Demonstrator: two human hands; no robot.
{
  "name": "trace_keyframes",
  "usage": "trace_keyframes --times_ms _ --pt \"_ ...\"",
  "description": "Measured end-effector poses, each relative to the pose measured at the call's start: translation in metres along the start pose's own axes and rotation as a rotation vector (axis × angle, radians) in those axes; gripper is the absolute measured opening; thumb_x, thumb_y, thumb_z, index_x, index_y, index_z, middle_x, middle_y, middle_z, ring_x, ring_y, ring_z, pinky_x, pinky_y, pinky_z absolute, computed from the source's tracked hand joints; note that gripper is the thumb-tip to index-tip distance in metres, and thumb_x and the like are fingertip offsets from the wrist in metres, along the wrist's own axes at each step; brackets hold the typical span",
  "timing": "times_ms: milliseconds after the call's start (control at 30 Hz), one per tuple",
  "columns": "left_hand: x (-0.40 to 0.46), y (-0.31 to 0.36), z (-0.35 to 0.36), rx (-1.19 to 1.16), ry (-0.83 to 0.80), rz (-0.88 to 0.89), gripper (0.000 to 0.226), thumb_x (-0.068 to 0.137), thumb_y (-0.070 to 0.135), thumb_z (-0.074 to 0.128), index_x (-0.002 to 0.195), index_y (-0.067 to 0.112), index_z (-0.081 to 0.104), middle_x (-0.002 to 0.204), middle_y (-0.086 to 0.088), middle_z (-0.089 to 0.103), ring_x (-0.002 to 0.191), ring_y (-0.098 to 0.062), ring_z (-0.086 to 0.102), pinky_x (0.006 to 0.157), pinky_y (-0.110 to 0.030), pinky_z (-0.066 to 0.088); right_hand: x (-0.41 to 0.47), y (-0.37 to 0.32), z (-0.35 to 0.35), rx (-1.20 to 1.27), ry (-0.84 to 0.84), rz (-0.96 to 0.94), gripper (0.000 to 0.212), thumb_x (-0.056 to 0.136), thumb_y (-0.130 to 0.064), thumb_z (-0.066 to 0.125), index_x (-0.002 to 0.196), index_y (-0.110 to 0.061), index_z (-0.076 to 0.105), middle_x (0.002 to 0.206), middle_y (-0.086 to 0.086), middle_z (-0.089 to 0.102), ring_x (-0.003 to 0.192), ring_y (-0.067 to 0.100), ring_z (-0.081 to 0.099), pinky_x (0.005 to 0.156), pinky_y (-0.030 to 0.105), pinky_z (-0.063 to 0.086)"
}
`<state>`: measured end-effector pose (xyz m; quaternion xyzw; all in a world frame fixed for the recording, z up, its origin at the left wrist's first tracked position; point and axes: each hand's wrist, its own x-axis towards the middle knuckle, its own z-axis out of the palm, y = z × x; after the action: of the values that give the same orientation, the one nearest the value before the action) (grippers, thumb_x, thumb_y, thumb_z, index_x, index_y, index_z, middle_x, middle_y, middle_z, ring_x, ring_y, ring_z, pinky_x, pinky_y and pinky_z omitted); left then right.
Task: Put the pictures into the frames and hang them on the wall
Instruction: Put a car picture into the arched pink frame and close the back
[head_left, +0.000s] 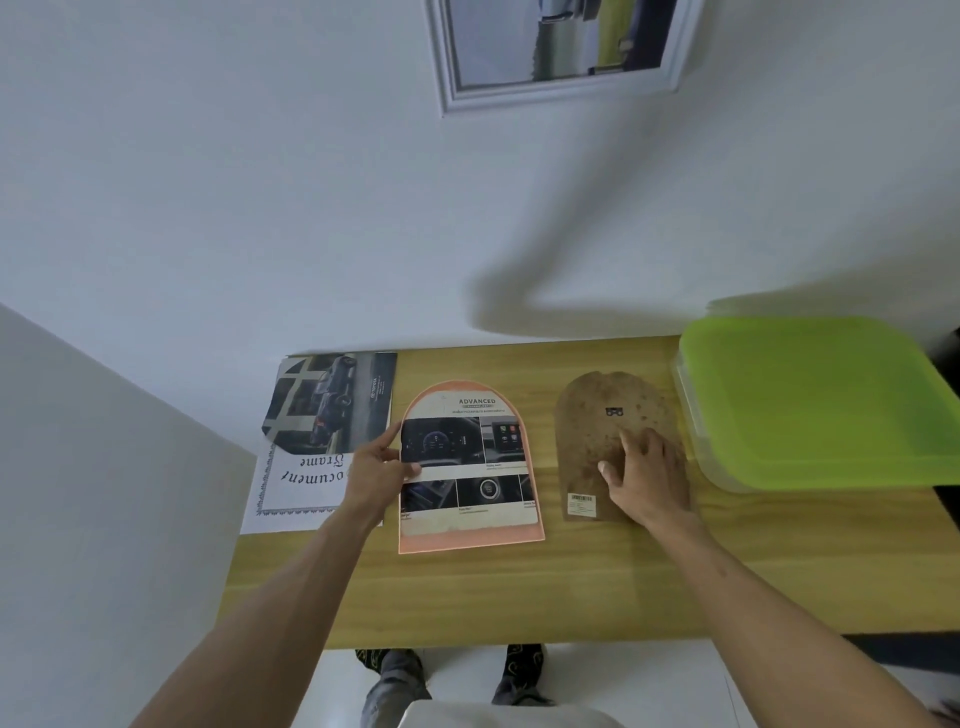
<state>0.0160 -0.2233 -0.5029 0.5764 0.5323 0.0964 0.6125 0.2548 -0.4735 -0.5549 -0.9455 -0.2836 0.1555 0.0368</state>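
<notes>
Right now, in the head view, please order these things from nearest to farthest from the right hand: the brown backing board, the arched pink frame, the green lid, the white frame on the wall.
1. brown backing board: under the right hand, touching.
2. arched pink frame and green lid: one on each side, too close to call.
3. white frame on the wall: high above the table.
</notes>
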Motion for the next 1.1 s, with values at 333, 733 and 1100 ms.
trace_keyframes --times_ms 333,733,1100 --pt "0.02 -0.017 0.002 0.377 0.111 0.117 0.053 0.084 0.002 0.067 0.133 0.019 0.059 0.09 -0.002 0.068 0.079 -0.021 0.065 0.066 -0.027 0.054 -0.025 -0.105 0.023 0.242 -0.112 -0.267 0.038 0.1 -0.024 0.055 0.136 -0.014 0.055 0.124 0.008 0.06 0.104 0.021 0.063 0.09 0.034 0.055" --pt "0.027 -0.052 0.01 0.743 0.022 0.234 0.049 0.08 0.022 0.076 0.121 0.01 0.051 0.122 -0.006 0.046 0.108 -0.025 0.049 0.092 -0.042 0.049 -0.031 -0.148 0.037 0.286 -0.082 0.066 0.029 0.092 -0.031 0.06 0.114 -0.012 0.063 0.113 0.012 0.062 0.102 0.028 0.06 0.082 0.036 0.056" --pt "0.029 -0.055 0.014 0.792 0.055 0.227 0.043 0.083 0.018 0.073 0.12 0.009 0.052 0.128 -0.007 0.042 0.111 -0.025 0.046 0.092 -0.043 0.051 -0.024 -0.153 0.021 0.869 -0.094 0.343 0.028 0.073 -0.024 0.078 0.096 -0.018 0.064 0.088 -0.004 0.071 0.078 0.018 0.07 0.068 0.036 0.058"
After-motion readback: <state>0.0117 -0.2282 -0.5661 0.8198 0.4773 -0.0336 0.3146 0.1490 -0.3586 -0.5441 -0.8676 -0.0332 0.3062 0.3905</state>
